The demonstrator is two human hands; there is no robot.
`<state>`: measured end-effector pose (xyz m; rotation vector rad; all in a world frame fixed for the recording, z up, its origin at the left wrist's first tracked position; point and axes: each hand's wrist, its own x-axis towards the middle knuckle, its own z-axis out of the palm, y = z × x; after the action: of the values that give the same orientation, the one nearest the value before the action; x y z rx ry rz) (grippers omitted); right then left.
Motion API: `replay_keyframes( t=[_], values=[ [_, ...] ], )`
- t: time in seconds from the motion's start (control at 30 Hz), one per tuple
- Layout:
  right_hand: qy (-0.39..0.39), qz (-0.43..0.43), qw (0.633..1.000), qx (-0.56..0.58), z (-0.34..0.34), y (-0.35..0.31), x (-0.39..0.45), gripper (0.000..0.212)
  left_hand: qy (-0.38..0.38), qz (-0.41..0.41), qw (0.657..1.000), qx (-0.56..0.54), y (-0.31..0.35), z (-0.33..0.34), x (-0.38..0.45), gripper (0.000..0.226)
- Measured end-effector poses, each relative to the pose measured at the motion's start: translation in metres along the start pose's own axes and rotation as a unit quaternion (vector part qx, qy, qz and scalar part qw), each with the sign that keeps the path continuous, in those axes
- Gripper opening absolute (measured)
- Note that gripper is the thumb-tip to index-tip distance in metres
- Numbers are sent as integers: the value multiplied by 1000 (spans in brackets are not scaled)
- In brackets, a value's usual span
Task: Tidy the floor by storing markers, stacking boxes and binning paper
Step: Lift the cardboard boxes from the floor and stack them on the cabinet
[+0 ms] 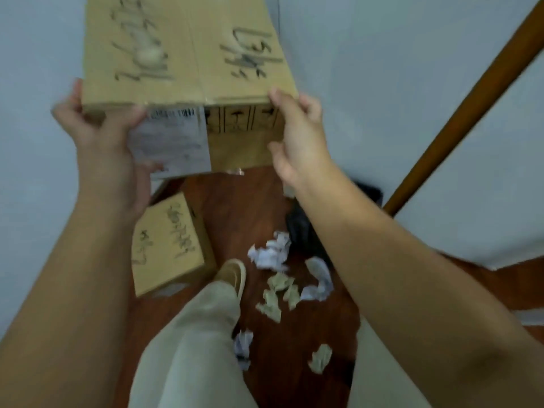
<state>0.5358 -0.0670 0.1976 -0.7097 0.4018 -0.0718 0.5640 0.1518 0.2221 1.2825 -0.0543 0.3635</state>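
Observation:
A large cardboard box [188, 51] with black handwriting on top and a white shipping label on its near face is up in the air in front of me. My left hand [100, 134] grips its near left corner. My right hand [297, 128] holds its near right corner, fingers partly spread. Below it a smaller cardboard box [167, 245], also written on, lies on the dark wooden floor [250, 201]. Several crumpled paper balls [270, 254] are scattered on the floor to the right of my leg. No markers show.
My trouser leg and tan shoe [232, 275] stand between the small box and the paper. A dark object [303, 231] lies near the paper. Pale walls close in left and right, and a brown wooden rail [459, 113] runs diagonally at right.

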Motion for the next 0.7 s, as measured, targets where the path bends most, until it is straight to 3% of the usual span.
replay_keyframes(
  t=[0.07,0.17,0.23,0.4,0.53,0.7],
  values=[
    [-25,-36,999,-19,6,-35,-13,46,2,-26,1000,11,33,50,-51,50],
    [-43,-104,993,-46,25,-91,-40,43,-6,-6,1000,-21,67,77,-57,46],
    [-57,-113,990,-66,30,-114,-56,45,19,-21,999,-42,92,96,-54,44],
    [-63,-128,987,-71,41,-145,-94,46,-10,-26,1000,-12,131,113,-84,58],
    [-99,-173,979,-45,47,-165,-113,52,-1,33,999,15,154,129,-103,65],
    [-169,-242,955,-32,63,-214,-150,58,-23,95,993,-60,201,157,-121,66]
  ],
)
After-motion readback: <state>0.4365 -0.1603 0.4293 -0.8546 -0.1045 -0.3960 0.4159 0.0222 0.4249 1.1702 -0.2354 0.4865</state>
